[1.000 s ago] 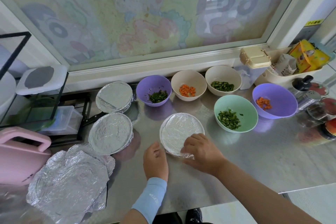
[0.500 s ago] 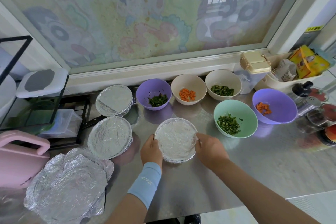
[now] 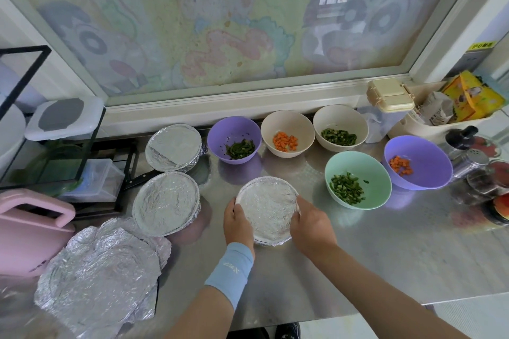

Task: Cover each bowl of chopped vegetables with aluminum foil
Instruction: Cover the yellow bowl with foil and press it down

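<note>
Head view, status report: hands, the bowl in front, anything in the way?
Left hand and right hand grip opposite sides of the foil-covered bowl. Mint bowl and four others uncovered. Nothing blocks the hands.

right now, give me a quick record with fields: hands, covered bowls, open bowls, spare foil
left hand: grips left edge of the middle foil-covered bowl
right hand: grips its right edge
covered already: back left bowl, front left bowl
greens, uncovered: back purple bowl, right beige bowl, mint bowl
carrot, uncovered: middle beige bowl, right purple bowl
spare foil: crumpled foil sheets at near left
</note>
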`<action>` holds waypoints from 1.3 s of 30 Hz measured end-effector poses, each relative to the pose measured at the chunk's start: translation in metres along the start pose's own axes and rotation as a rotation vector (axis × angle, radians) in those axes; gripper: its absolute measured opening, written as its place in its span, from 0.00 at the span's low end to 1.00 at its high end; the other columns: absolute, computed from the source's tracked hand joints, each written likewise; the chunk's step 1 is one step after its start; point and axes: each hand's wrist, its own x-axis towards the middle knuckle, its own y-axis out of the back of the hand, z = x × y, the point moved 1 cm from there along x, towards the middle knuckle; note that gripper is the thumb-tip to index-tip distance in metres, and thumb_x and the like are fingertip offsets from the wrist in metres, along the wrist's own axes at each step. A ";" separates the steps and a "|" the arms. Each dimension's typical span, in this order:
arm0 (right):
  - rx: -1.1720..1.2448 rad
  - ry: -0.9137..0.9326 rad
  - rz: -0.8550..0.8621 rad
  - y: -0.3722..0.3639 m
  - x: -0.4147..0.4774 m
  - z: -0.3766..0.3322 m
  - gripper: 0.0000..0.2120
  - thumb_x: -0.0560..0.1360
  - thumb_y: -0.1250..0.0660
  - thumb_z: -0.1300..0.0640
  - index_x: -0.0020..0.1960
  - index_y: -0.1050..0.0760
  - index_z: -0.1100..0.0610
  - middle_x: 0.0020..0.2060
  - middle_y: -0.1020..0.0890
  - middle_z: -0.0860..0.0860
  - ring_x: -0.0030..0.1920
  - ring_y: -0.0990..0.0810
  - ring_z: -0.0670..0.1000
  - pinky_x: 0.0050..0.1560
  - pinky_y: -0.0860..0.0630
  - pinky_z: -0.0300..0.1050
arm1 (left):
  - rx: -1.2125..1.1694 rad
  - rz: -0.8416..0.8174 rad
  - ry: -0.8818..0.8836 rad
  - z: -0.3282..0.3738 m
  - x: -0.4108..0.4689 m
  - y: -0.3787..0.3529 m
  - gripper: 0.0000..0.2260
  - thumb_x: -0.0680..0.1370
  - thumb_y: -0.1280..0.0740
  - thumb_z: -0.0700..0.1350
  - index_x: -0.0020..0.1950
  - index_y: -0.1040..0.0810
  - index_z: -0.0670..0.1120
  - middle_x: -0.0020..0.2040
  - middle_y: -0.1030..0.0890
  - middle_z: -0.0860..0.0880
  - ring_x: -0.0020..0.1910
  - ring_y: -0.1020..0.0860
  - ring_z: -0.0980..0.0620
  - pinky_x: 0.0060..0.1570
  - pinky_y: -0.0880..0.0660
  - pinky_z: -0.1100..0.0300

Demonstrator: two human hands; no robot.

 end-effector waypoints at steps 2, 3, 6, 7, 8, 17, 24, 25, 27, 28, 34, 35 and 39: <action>-0.050 0.005 0.007 0.003 0.002 0.002 0.06 0.74 0.43 0.62 0.41 0.30 0.57 0.34 0.25 0.52 0.37 0.29 0.55 0.37 0.38 0.44 | 0.040 -0.033 -0.009 0.005 0.010 0.005 0.16 0.82 0.46 0.45 0.65 0.23 0.50 0.60 0.19 0.50 0.59 0.21 0.49 0.64 0.25 0.49; -0.089 0.002 0.001 0.005 0.003 0.001 0.07 0.75 0.43 0.61 0.39 0.31 0.56 0.33 0.26 0.51 0.36 0.29 0.55 0.36 0.39 0.44 | 0.072 -0.050 -0.012 0.008 0.015 0.008 0.16 0.82 0.45 0.45 0.63 0.21 0.51 0.58 0.18 0.50 0.57 0.20 0.49 0.62 0.24 0.48; -0.276 -0.036 -0.050 0.014 0.012 -0.010 0.06 0.78 0.44 0.58 0.46 0.29 0.55 0.43 0.22 0.51 0.41 0.26 0.54 0.39 0.34 0.44 | 0.158 -0.087 -0.015 0.012 0.029 0.013 0.15 0.82 0.45 0.47 0.55 0.19 0.54 0.55 0.17 0.52 0.55 0.20 0.49 0.61 0.24 0.48; -0.345 -0.033 -0.054 0.015 0.015 -0.014 0.07 0.78 0.44 0.57 0.51 0.29 0.56 0.48 0.23 0.52 0.46 0.24 0.54 0.43 0.30 0.45 | 0.182 -0.102 -0.013 0.012 0.032 0.013 0.15 0.82 0.45 0.47 0.54 0.18 0.53 0.54 0.17 0.52 0.55 0.20 0.49 0.61 0.24 0.48; -0.416 -0.014 -0.044 0.015 0.018 -0.017 0.09 0.77 0.44 0.57 0.55 0.29 0.56 0.52 0.24 0.52 0.51 0.24 0.55 0.48 0.28 0.46 | 0.212 -0.108 -0.007 0.012 0.034 0.013 0.15 0.82 0.45 0.47 0.53 0.18 0.52 0.53 0.16 0.51 0.54 0.20 0.49 0.61 0.24 0.47; -0.343 0.486 -0.152 -0.010 0.062 -0.049 0.27 0.79 0.42 0.60 0.77 0.40 0.51 0.76 0.37 0.51 0.76 0.41 0.54 0.75 0.44 0.50 | 0.490 -0.200 -0.158 0.030 0.043 0.010 0.13 0.81 0.44 0.46 0.53 0.21 0.48 0.51 0.18 0.45 0.54 0.22 0.44 0.60 0.26 0.48; 0.103 0.049 -0.300 -0.019 0.096 -0.058 0.16 0.83 0.44 0.56 0.67 0.24 0.51 0.49 0.20 0.47 0.47 0.27 0.48 0.50 0.33 0.38 | 0.433 -0.153 -0.099 0.025 0.048 0.007 0.16 0.81 0.43 0.44 0.33 0.36 0.48 0.29 0.36 0.55 0.35 0.38 0.50 0.35 0.38 0.55; 0.117 0.033 -0.296 -0.019 0.098 -0.057 0.16 0.83 0.43 0.57 0.66 0.23 0.51 0.45 0.23 0.46 0.44 0.28 0.47 0.48 0.34 0.38 | 0.410 -0.150 -0.092 0.023 0.049 0.007 0.17 0.81 0.43 0.44 0.32 0.37 0.49 0.27 0.37 0.55 0.34 0.39 0.51 0.35 0.39 0.55; 0.141 0.009 -0.282 -0.020 0.099 -0.056 0.16 0.83 0.43 0.57 0.64 0.22 0.51 0.42 0.25 0.45 0.43 0.28 0.47 0.46 0.34 0.37 | 0.373 -0.154 -0.081 0.021 0.050 0.006 0.17 0.81 0.43 0.45 0.32 0.37 0.50 0.26 0.36 0.56 0.34 0.39 0.52 0.36 0.38 0.56; 0.150 -0.002 -0.279 -0.020 0.100 -0.056 0.15 0.83 0.43 0.57 0.64 0.22 0.51 0.43 0.24 0.45 0.43 0.28 0.47 0.46 0.34 0.37 | 0.357 -0.148 -0.078 0.021 0.050 0.006 0.17 0.82 0.42 0.45 0.31 0.36 0.50 0.26 0.35 0.56 0.33 0.38 0.52 0.36 0.37 0.56; 0.174 -0.029 -0.294 -0.009 0.097 -0.054 0.17 0.82 0.44 0.56 0.68 0.25 0.48 0.60 0.20 0.50 0.45 0.23 0.47 0.44 0.30 0.36 | 0.451 -0.209 -0.073 0.024 0.053 0.011 0.15 0.82 0.45 0.50 0.51 0.20 0.49 0.49 0.20 0.56 0.50 0.24 0.53 0.55 0.28 0.58; 0.175 -0.030 -0.280 -0.005 0.093 -0.052 0.18 0.82 0.44 0.56 0.69 0.26 0.47 0.63 0.22 0.50 0.49 0.21 0.48 0.48 0.29 0.37 | 0.497 -0.220 -0.103 0.026 0.053 0.015 0.17 0.82 0.46 0.50 0.63 0.22 0.50 0.61 0.21 0.55 0.61 0.25 0.54 0.65 0.31 0.57; 0.175 -0.016 -0.221 0.012 0.069 -0.030 0.21 0.80 0.39 0.57 0.72 0.31 0.49 0.71 0.29 0.48 0.70 0.30 0.50 0.69 0.39 0.39 | 0.584 -0.238 -0.298 0.037 0.036 0.037 0.21 0.83 0.42 0.45 0.77 0.35 0.49 0.75 0.33 0.54 0.74 0.36 0.55 0.70 0.43 0.64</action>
